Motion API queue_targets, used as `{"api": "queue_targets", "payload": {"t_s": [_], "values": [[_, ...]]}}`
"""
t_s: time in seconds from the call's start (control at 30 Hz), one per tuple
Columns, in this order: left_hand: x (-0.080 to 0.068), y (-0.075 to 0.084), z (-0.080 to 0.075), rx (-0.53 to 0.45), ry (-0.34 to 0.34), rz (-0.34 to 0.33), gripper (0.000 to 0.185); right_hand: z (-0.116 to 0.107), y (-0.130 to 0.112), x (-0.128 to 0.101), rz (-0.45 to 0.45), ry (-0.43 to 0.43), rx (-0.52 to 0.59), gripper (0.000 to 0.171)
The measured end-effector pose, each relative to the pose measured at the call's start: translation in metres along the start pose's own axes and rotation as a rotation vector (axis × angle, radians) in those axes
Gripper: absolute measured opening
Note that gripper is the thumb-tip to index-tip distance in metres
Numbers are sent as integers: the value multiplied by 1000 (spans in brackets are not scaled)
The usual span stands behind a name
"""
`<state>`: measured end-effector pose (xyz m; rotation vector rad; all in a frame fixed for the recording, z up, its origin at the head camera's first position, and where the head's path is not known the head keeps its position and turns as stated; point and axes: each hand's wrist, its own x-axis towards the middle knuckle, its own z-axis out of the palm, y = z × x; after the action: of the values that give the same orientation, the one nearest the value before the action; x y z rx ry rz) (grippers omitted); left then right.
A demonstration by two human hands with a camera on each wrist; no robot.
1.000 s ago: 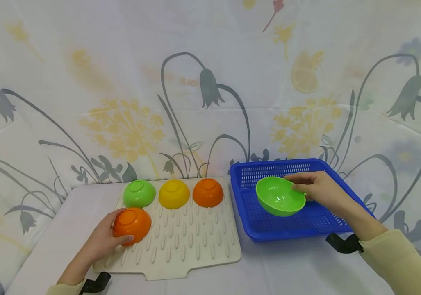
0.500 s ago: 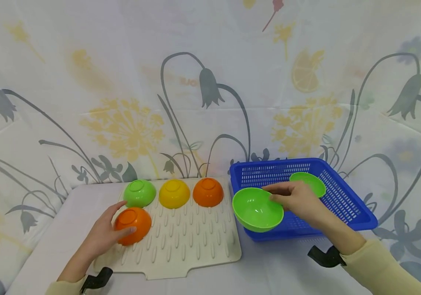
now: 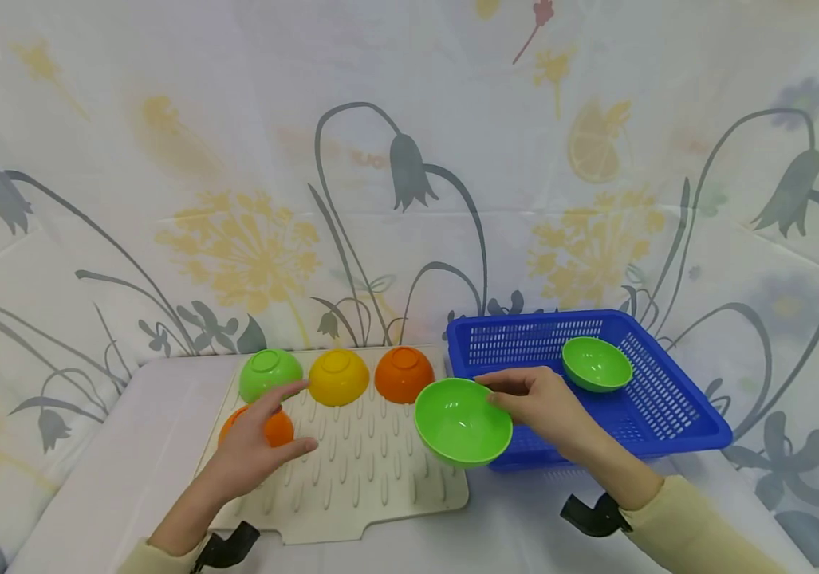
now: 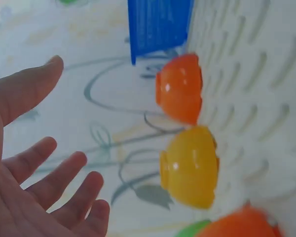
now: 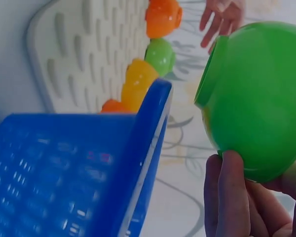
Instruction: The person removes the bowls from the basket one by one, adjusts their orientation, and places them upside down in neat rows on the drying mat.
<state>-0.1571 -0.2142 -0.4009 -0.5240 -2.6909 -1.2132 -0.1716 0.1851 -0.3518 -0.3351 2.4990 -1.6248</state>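
My right hand (image 3: 545,406) pinches the rim of a bright green bowl (image 3: 462,422), its hollow facing the head camera, between the drying mat and the blue basket. In the right wrist view the bowl (image 5: 261,98) shows its outside and foot ring. My left hand (image 3: 254,446) hovers with fingers spread, holding nothing, in front of an upside-down orange bowl (image 3: 278,430) that it partly hides. Behind, a green bowl (image 3: 270,375), a yellow bowl (image 3: 339,377) and another orange bowl (image 3: 404,375) stand upside down in a row on the ridged white mat (image 3: 352,478).
The blue basket (image 3: 696,442) stands right of the mat, with another green bowl (image 3: 597,364) upright inside. Its near left rim lies close to my right hand. A patterned cloth (image 3: 409,239) hangs behind the table.
My right hand has carried the green bowl left, out of the basket towards the mat. My left hand has let go of the front orange bowl and moved right, fingers spread.
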Motion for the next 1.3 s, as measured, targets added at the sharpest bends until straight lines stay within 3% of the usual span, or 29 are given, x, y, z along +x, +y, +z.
{"api": "queue_targets", "payload": {"t_s": [0.23,0.6,0.83,1.3], "values": [[3,29,21,-130,-88,76,73,20,0,7,18,22,55,30],[10,56,59,-336,-163,31,87,50,1,14,13,45,86,28],[10,59,69,-373,-187,5,91,59,4,14,11,68,92,28],[9,50,66,-407,-185,18,93,67,11,7,-30,29,111,34]]}}
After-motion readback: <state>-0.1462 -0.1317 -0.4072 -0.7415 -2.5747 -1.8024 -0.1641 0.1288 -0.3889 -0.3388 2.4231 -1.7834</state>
